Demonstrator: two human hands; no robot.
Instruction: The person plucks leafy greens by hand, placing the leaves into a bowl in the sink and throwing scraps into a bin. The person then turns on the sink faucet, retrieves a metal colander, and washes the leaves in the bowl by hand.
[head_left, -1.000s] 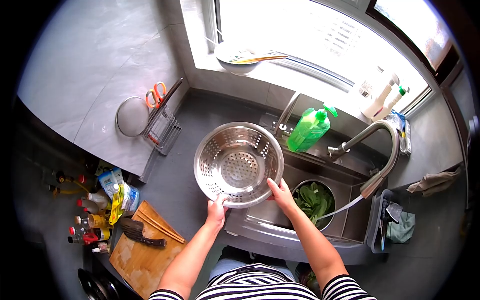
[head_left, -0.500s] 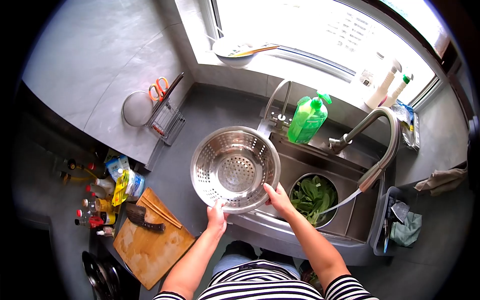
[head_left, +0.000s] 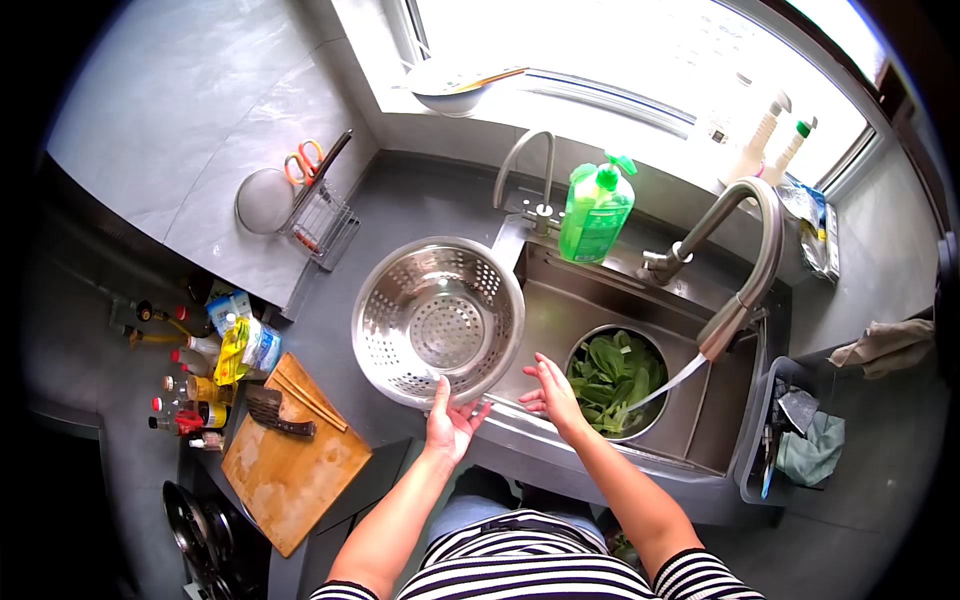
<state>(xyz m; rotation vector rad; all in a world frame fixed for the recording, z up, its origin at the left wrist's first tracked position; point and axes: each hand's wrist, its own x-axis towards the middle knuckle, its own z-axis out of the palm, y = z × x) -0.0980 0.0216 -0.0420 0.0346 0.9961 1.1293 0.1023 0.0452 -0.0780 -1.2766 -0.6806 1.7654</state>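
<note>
A stainless steel colander (head_left: 447, 330) is over the counter left of the sink, its perforated inside facing me. My left hand (head_left: 452, 425) grips its near rim, thumb over the edge and fingers below. My right hand (head_left: 553, 395) is off the colander, open with fingers apart, above the front edge of the sink (head_left: 545, 330). Just beyond it, a round metal pot (head_left: 664, 402) in the sink holds green leafy vegetables (head_left: 615, 380). Water runs into the pot from the curved faucet (head_left: 735, 310).
A green soap bottle (head_left: 597, 215) and a slim tap (head_left: 545, 180) stand behind the sink. At left, a cleaver (head_left: 280, 412) and chopsticks (head_left: 310, 400) lie on a wooden cutting board (head_left: 290, 480). Several condiment bottles (head_left: 195, 390) stand farther left. A grey bin (head_left: 765, 430) is at the right.
My right hand has let go of the colander's rim and opened. The colander has shifted slightly left, with my left hand still at its near edge.
</note>
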